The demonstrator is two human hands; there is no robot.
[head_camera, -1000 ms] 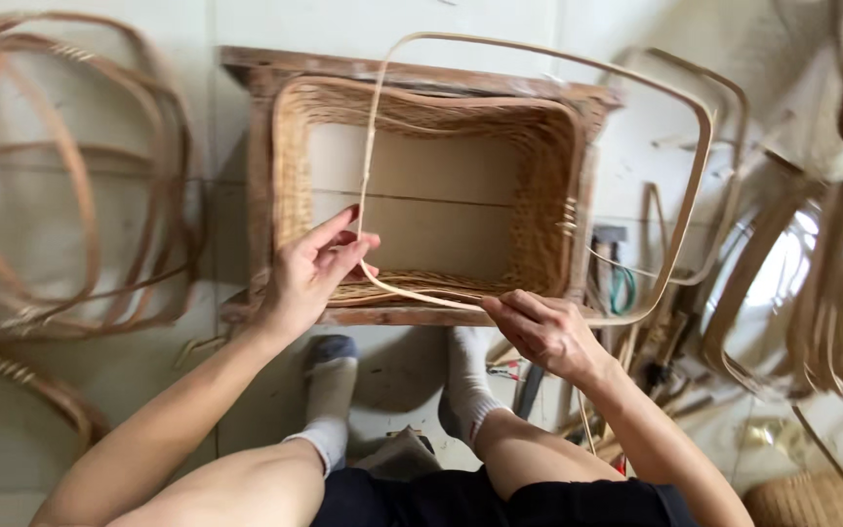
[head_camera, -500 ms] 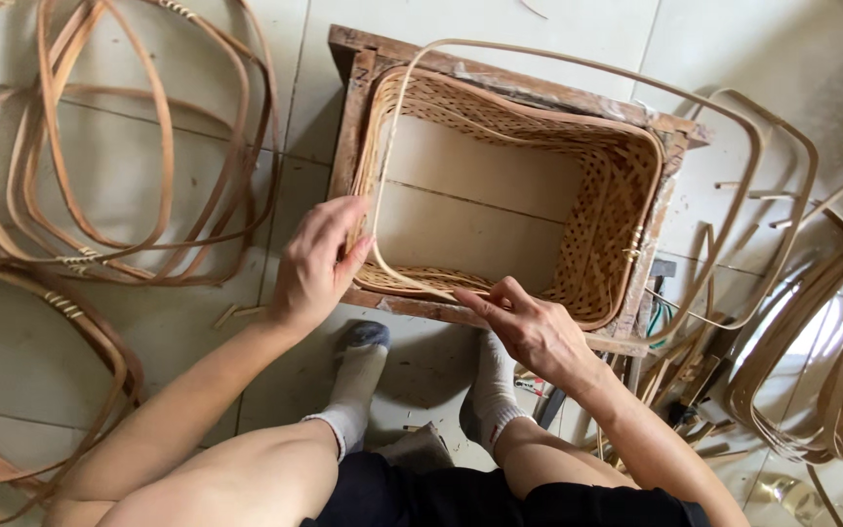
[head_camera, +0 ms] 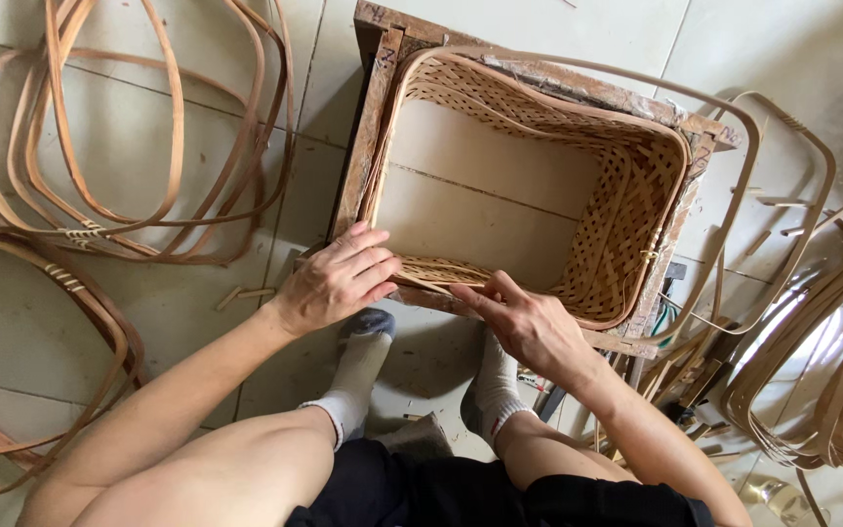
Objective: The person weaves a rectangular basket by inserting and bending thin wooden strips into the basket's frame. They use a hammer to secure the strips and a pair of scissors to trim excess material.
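Two hands (head_camera: 431, 303) press one woven basket (head_camera: 626, 224) in one wooden frame (head_camera: 368, 127).

Bottomless woven basket (head_camera: 626, 210) inside wooden frame (head_camera: 368, 127)

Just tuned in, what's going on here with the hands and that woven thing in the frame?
A seated person is working on a woven basket that sits inside a rectangular wooden frame on the tiled floor. The left hand presses on the near left corner of the basket rim, and the right hand rests on the near edge beside it. A bent rim hoop lies along the basket's top and sticks out past its right side. Loose cane hoops lie piled on the left, more on the right.
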